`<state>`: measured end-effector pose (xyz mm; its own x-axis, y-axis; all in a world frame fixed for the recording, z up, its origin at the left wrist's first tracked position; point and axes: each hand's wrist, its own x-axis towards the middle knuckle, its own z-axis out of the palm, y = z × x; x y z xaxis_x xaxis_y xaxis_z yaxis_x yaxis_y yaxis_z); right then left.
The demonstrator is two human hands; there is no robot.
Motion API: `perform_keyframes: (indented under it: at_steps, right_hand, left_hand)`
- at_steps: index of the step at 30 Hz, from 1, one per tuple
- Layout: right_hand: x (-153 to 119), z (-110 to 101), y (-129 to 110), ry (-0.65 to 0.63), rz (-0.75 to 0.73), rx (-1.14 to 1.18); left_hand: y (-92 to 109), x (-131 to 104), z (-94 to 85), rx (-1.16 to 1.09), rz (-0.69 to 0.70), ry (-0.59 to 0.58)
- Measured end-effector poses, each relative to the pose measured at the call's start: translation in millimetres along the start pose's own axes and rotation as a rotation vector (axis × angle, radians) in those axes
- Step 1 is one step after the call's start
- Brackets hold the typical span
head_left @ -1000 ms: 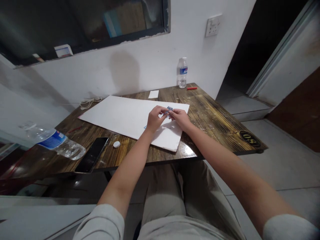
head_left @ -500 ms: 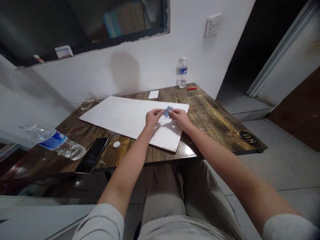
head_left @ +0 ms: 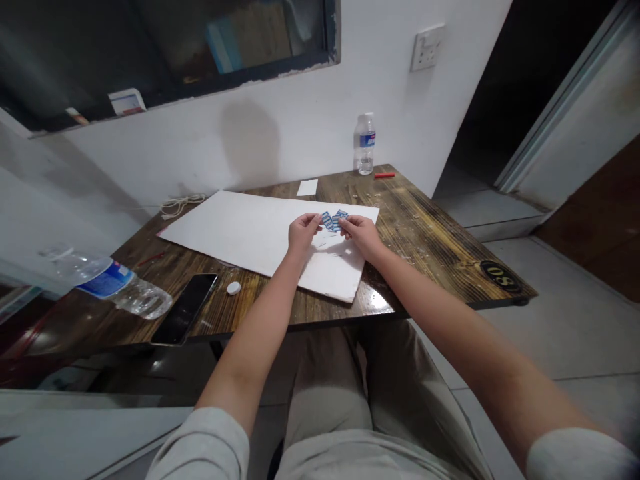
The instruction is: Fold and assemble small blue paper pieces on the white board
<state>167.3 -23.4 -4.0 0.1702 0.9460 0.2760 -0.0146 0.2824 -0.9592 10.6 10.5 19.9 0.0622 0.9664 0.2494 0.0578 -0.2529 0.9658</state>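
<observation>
Over the right part of a white board, my left hand pinches a small flat blue-and-white striped piece by its left edge. A similar blue-and-white piece with angular edges is pinched between the thumb and fingers of my right hand. The two pieces sit side by side in the air, their inner edges touching or overlapping; which of these I cannot tell. Faint dark marks and hand shadows show on the board beneath. What the pieces are made of is too small to make out.
A water bottle stands at the back beside a red stick-like object. White paper and a coiled cord lie along the wall. A lying bottle, phone and white cap occupy the left of the wooden table.
My left hand has shifted slightly left. The blue-and-white pieces, bunched together before, are now spread apart into two distinct parts, one in each hand.
</observation>
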Motion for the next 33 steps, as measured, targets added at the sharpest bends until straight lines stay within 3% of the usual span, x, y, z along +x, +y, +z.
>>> perform_keyframes:
  at_steps: [27, 33]
  right_hand:
    - [-0.1, -1.0, 1.3, -0.028, -0.024, 0.006]
    - [-1.1, 0.3, -1.1, -0.041, -0.034, -0.008]
  left_hand:
    - [5.1, -2.0, 0.6, -0.019, -0.08, -0.033]
    - [-0.3, 0.3, -1.8, -0.018, 0.022, -0.048]
